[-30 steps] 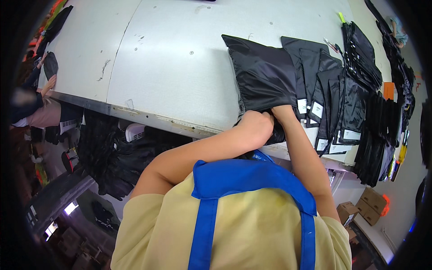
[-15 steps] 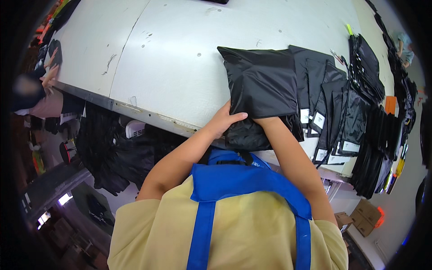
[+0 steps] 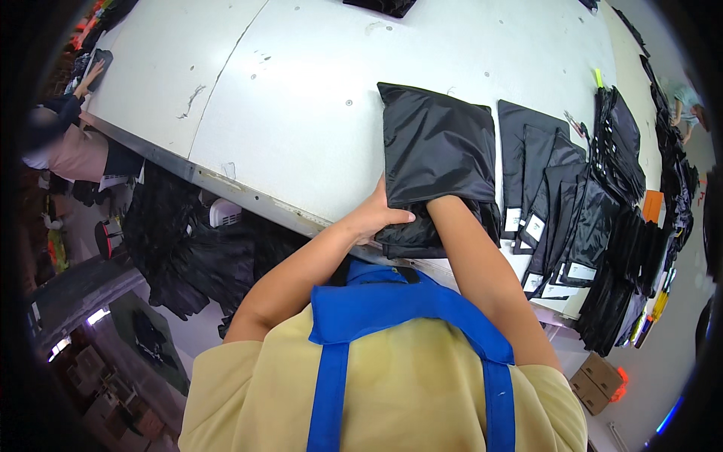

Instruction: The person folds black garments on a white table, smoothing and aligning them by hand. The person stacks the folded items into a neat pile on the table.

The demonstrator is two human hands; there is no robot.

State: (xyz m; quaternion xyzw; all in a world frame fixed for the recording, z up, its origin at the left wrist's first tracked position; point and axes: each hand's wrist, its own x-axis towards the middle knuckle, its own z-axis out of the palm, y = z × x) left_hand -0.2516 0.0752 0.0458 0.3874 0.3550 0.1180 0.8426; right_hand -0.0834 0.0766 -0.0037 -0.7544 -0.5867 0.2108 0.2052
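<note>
A black shiny fabric bag or pouch (image 3: 439, 143) lies near the table's front edge, its closed end pointing away from me. My left hand (image 3: 379, 214) grips the left side of its near edge, thumb on top and fingers underneath. Into the bag's near opening goes my right wrist (image 3: 447, 209); the hand itself is hidden inside, so its fingers do not show. More loose black fabric (image 3: 410, 237) hangs in folds below the opening, between my two arms.
To the right, flat black pieces (image 3: 520, 139) with white labels overlap beside a stack of black fabric (image 3: 619, 143). Scissors (image 3: 576, 123) lie near them. Dark cloth (image 3: 177, 264) hangs below the table's metal edge (image 3: 248, 197). A co-worker (image 3: 75, 143) stands at the far left.
My right arm has gone a little deeper into the bag. The bag's upper left corner has drawn inward. My left hand keeps its hold while the view has shifted slightly.
</note>
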